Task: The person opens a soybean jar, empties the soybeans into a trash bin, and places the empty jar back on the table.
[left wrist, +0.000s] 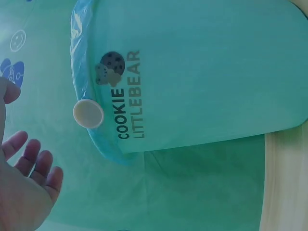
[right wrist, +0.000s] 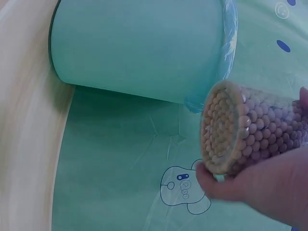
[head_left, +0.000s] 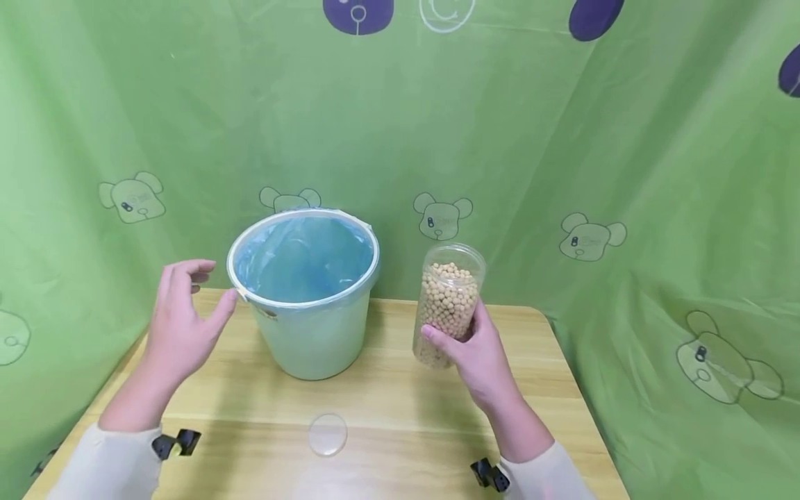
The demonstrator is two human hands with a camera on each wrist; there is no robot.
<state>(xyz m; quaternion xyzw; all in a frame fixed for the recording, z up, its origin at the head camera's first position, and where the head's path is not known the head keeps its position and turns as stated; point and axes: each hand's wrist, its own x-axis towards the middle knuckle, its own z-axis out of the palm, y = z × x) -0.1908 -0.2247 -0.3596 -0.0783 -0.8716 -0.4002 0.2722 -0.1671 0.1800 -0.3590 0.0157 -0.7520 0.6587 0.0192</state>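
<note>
My right hand (head_left: 484, 357) grips a clear plastic jar (head_left: 448, 305) filled with small beige balls (right wrist: 264, 127). The jar has no lid on it and is held up off the table, to the right of a pale green trash bin (head_left: 315, 340). A bluish plastic bag (head_left: 303, 257) lines that bin and folds over its rim. On the bin's left side is my left hand (head_left: 181, 323), fingers loosely bent and thumb apart, holding nothing. The left wrist view shows this hand (left wrist: 24, 187) apart from the bin, which bears printed lettering (left wrist: 127, 113).
A clear round lid (head_left: 328, 435) lies flat on the wooden table (head_left: 400, 399), in front of the bin. Green curtain fabric (head_left: 500, 125) with bear prints hangs behind the table and along both sides.
</note>
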